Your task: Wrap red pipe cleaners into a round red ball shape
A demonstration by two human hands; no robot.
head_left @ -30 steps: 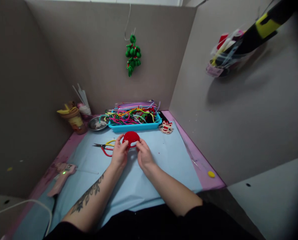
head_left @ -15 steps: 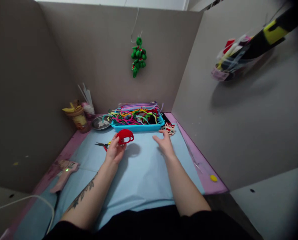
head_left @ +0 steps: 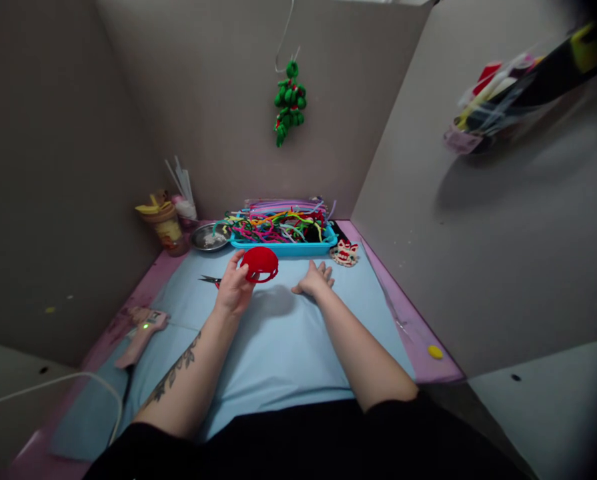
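Note:
Between the thumb and fingers of my left hand [head_left: 235,288] is a red rounded craft piece [head_left: 259,262] with gaps along its lower edge, held above the blue table cover [head_left: 278,347]. My right hand [head_left: 314,279] hovers low over or rests on the cover with fingers spread and holds nothing; contact is unclear. Scissors [head_left: 210,279] lie partly hidden behind my left hand. A cream and red craft face [head_left: 345,254] sits beyond my right hand, beside the blue tray [head_left: 283,249] heaped with coloured pipe cleaners [head_left: 278,228].
A pink glue gun [head_left: 143,333] with a green light lies at left, its cord near my forearm. At the back left stand a metal dish [head_left: 209,238] and a cup [head_left: 167,230]. Partition walls enclose the table; a green ornament [head_left: 290,103] hangs behind. A yellow disc [head_left: 435,352] lies right.
My right hand has moved left and down, and its fingers have spread. The red piece is turned to show more of its rounded face. The camera view has shifted slightly.

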